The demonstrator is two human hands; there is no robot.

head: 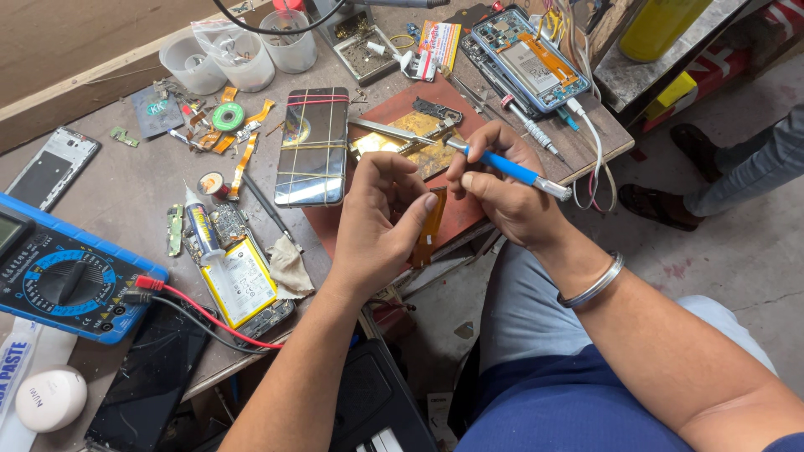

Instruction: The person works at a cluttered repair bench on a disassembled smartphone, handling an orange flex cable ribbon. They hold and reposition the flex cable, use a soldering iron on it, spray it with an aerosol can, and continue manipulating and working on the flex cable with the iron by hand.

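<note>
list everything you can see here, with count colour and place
screwdriver: 1, blue and silver, in right hand
small part: 1, orange-brown, in left hand
phone: 1, black, rubber-banded, centre
mat: 1, red-brown, under the hands
multimeter: 1, blue, near left
battery: 1, yellow, in an opened phone right of multimeter
glue tube: 1, white and blue, above battery
cups: 3, clear, far left
open phone: 1, blue-framed, far right
tape roll: 1, green, left of phone
bangle: 1, silver, right wrist
left hand: pinching part
right hand: gripping screwdriver
</note>
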